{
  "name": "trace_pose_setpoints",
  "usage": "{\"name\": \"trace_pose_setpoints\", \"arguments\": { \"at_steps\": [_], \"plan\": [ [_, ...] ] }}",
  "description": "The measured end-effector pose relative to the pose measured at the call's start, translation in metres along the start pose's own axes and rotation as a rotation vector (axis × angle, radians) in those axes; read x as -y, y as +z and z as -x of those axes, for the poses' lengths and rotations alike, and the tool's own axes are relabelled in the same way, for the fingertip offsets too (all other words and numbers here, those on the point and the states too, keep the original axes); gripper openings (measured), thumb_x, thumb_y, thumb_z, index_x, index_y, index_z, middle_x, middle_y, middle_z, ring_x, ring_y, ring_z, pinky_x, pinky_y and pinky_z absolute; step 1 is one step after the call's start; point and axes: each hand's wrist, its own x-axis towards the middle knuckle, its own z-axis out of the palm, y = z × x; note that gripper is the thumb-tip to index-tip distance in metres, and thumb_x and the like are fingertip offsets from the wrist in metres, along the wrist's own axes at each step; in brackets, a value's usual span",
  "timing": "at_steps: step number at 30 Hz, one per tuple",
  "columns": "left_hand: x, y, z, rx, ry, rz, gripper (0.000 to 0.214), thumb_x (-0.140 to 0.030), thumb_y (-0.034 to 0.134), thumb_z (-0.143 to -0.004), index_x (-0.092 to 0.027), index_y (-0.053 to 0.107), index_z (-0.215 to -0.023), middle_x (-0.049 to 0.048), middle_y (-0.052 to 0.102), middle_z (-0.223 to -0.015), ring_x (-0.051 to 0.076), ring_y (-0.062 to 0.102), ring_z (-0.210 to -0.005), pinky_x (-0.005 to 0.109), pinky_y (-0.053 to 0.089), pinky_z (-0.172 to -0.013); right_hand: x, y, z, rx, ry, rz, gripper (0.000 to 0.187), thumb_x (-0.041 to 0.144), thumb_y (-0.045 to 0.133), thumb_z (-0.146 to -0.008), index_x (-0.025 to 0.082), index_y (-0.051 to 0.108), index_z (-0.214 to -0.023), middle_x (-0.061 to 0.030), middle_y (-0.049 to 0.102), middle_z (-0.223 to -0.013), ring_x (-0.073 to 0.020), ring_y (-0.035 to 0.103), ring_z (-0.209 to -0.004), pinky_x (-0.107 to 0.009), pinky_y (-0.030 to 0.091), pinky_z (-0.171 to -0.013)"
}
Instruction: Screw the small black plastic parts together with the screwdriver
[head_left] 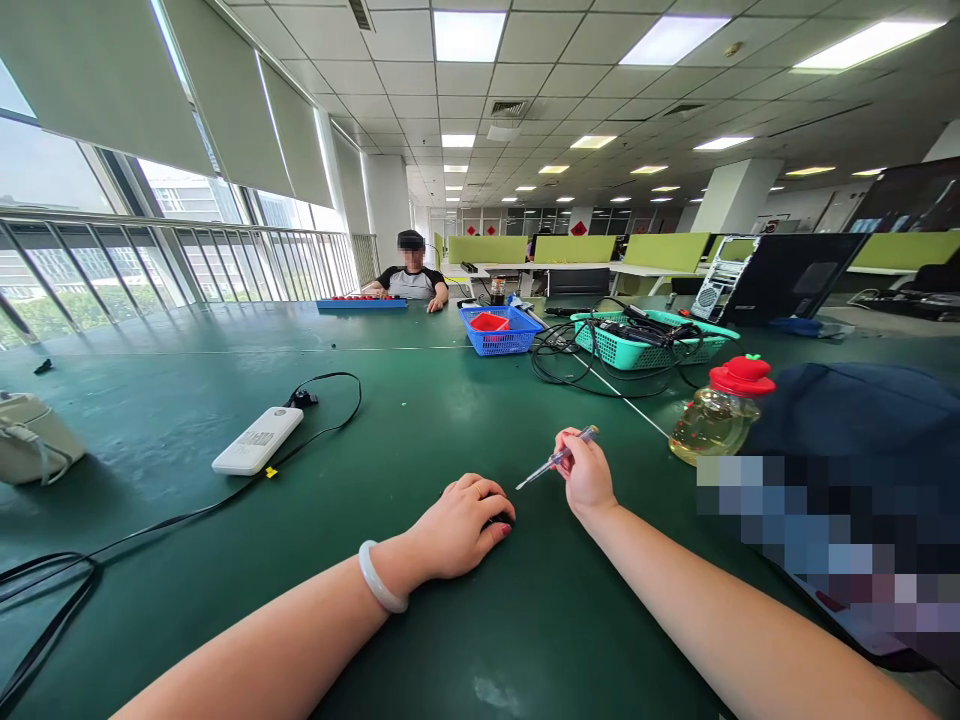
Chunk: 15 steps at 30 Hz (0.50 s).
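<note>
My right hand [586, 477] pinches a thin screwdriver [555, 459] with a clear handle, its metal tip pointing left and down toward my left hand. My left hand [463, 528] rests on the green table [420, 420] with fingers curled over a small dark object [501, 521] that is mostly hidden under them. A pale bangle sits on my left wrist. The two hands lie close together near the table's middle front.
A white power bank [257, 440] with a black cable lies to the left. A bottle with a red lid [721, 412] stands right, beside a dark bag [847, 420]. Blue basket [501, 331] and teal basket [645, 340] with cables sit farther back. A person sits at the far end.
</note>
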Motion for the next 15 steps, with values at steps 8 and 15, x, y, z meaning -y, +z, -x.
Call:
{"name": "trace_pose_setpoints", "arguments": {
  "at_steps": [8,15],
  "plan": [
    [0.005,0.001,0.003,0.003,0.027,-0.058,0.035,-0.015,0.041,-0.094,-0.028,0.062,-0.120,0.0045,0.062,-0.118,0.022,0.049,-0.114,0.040,0.042,-0.104,-0.011,0.002,-0.007,0.026,0.058,0.027,0.023,0.035,0.057,-0.068,0.023,0.046,-0.051,0.0073,0.030,-0.044,-0.0085,0.028,-0.040,-0.024,0.036,-0.040],
    [0.005,0.003,0.007,-0.029,-0.036,-0.071,0.034,-0.014,0.040,-0.094,-0.027,0.064,-0.116,0.0048,0.063,-0.115,0.022,0.050,-0.112,0.041,0.043,-0.103,-0.013,0.005,-0.008,0.046,0.066,0.067,0.020,0.035,0.057,-0.063,0.023,0.046,-0.051,0.0076,0.031,-0.043,-0.0083,0.031,-0.039,-0.023,0.034,-0.038]
  ]
}}
